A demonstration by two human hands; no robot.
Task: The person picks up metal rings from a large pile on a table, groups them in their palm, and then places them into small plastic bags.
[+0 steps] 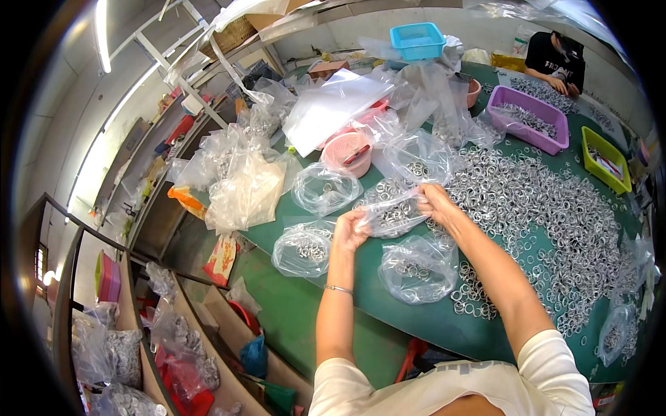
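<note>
Both my hands grip the rim of a clear plastic bag [394, 213] with silver metal rings in it, above the green table [326, 295]. My left hand [352, 230] is closed on the bag's left edge. On the opposite edge my right hand [436, 202] pinches the plastic. Other clear bags with rings stand around it: one bag [303, 251] left of my left hand, another bag [418, 269] below my right hand, and one [326, 188] beyond. A wide heap of loose metal rings [534, 208] spreads to the right.
A pink basket [347, 154] with a red-handled tool stands behind the bags. Purple [528, 118] and yellow-green [605, 159] bins sit at the right. A blue tray [417, 41] lies at the back. A co-worker [555, 62] sits at the far right. Shelves [149, 333] flank the left.
</note>
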